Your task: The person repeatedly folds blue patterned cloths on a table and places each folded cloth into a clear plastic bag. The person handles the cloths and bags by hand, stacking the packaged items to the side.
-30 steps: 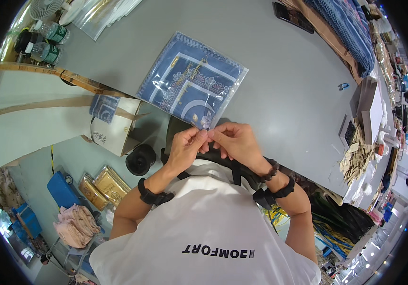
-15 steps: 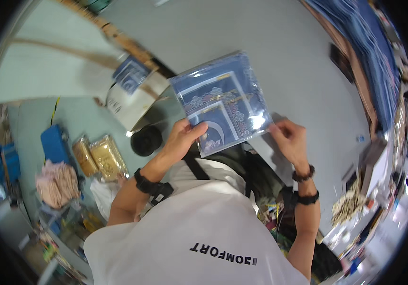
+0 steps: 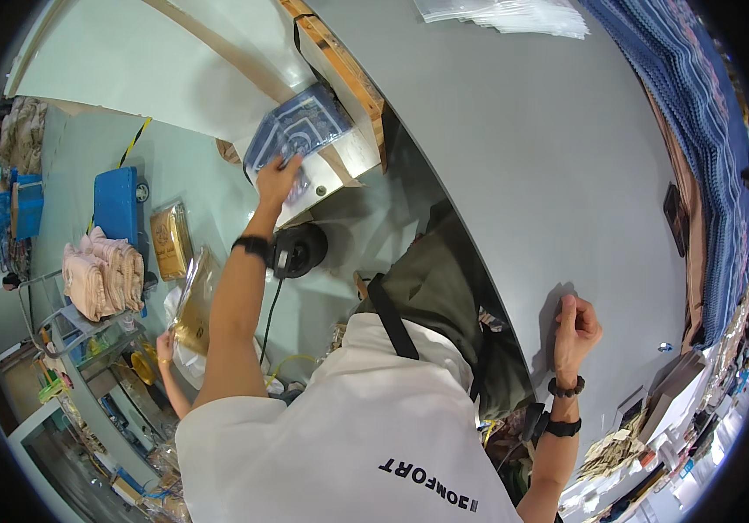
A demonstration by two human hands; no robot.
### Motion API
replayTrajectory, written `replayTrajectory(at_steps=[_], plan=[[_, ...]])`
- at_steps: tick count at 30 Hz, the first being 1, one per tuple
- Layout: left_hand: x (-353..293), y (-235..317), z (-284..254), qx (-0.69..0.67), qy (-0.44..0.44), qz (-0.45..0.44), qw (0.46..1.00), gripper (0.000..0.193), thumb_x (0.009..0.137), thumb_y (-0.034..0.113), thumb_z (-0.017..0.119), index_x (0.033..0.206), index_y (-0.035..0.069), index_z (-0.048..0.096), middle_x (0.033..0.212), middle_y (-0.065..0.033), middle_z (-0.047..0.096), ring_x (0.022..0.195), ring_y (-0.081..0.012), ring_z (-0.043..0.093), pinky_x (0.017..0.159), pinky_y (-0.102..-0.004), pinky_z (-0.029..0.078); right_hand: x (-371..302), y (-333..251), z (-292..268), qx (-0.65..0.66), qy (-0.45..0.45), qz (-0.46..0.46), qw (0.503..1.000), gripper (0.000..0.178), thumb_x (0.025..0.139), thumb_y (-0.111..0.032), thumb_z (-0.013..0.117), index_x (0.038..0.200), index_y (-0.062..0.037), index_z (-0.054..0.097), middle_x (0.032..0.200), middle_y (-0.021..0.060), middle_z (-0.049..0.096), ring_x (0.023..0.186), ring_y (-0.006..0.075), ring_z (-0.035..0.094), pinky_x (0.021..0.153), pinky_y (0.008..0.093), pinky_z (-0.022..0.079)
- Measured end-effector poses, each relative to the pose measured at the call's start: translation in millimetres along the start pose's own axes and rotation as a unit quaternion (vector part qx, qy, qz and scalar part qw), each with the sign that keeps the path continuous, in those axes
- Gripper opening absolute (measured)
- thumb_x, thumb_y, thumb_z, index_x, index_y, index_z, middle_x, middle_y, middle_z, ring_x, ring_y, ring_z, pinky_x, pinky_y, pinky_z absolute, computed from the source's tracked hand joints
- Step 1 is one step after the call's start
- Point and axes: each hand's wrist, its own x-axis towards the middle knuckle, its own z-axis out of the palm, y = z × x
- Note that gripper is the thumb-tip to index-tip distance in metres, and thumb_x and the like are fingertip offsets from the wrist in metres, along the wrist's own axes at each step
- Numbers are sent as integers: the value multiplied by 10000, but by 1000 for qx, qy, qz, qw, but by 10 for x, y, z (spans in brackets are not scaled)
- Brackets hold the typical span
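Note:
My left hand [image 3: 278, 179] reaches out to the far left, with thumb and fingers closed on the near edge of a flat blue patterned cloth in a clear plastic bag [image 3: 309, 124]. The packet lies at the corner of a white surface [image 3: 357, 155]; whether it rests on another packet beneath is hidden. My right hand [image 3: 576, 329] is over the grey table [image 3: 522, 174] at the right, fingers curled in, with nothing visible in them.
Clear plastic bags [image 3: 514, 13] lie at the table's far edge. Blue cloths [image 3: 697, 105] are piled along the right, beside a dark phone [image 3: 676, 218]. Below left are a black round device [image 3: 300, 250], gold packets [image 3: 171, 240], folded pink cloths [image 3: 102, 275] and another person's hand [image 3: 165, 346].
My left hand has carried the bagged blue cloth from in front of me to the white surface at the left. The right hand has let go of it and moved lower right.

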Motion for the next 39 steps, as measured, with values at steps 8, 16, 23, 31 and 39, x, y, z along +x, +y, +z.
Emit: replayTrajectory(at_steps=[8, 16, 23, 31, 39], plan=[[384, -328, 953, 37, -130, 82, 987, 388, 1013, 403, 663, 1214, 80, 740, 983, -54, 751, 812, -142, 689, 633, -288, 536, -26, -253, -204, 50, -13, 72, 996, 242, 1002, -218, 729, 920, 9, 736, 701, 2, 659, 575, 56, 549, 539, 221, 431], [-300, 925, 331, -212, 37, 230, 949, 349, 1080, 198, 565, 1393, 53, 620, 1137, -89, 725, 888, -134, 659, 770, -275, 522, 1113, 11, -1421, -198, 212, -91, 953, 197, 978, -212, 709, 941, -22, 742, 752, 161, 690, 621, 262, 648, 592, 353, 511], [-1198, 3167, 465, -207, 2, 422, 883, 299, 1074, 134, 558, 1340, 19, 632, 949, -23, 653, 828, -90, 557, 769, -252, 485, 2571, 293, -2640, -221, 389, -160, 880, 169, 944, -212, 705, 1023, -66, 737, 953, 154, 724, 858, 351, 704, 762, 424, 548], [-2016, 4552, 1803, -135, -286, 519, 794, 284, 1026, 67, 617, 1297, -10, 651, 948, -56, 678, 845, -122, 645, 760, -279, 566, 3232, 627, -3158, -245, 399, -42, 883, 200, 919, -219, 722, 1088, -124, 774, 1107, 105, 694, 1018, 342, 676, 864, 445, 545], [-3120, 5424, 3207, -51, -414, 622, 663, 218, 976, 70, 675, 1181, 34, 740, 965, -60, 744, 804, -108, 665, 744, -249, 528, 3136, 624, -3464, -169, 398, -137, 891, 151, 912, -240, 773, 941, -94, 798, 984, 107, 733, 833, 318, 682, 734, 410, 524]])
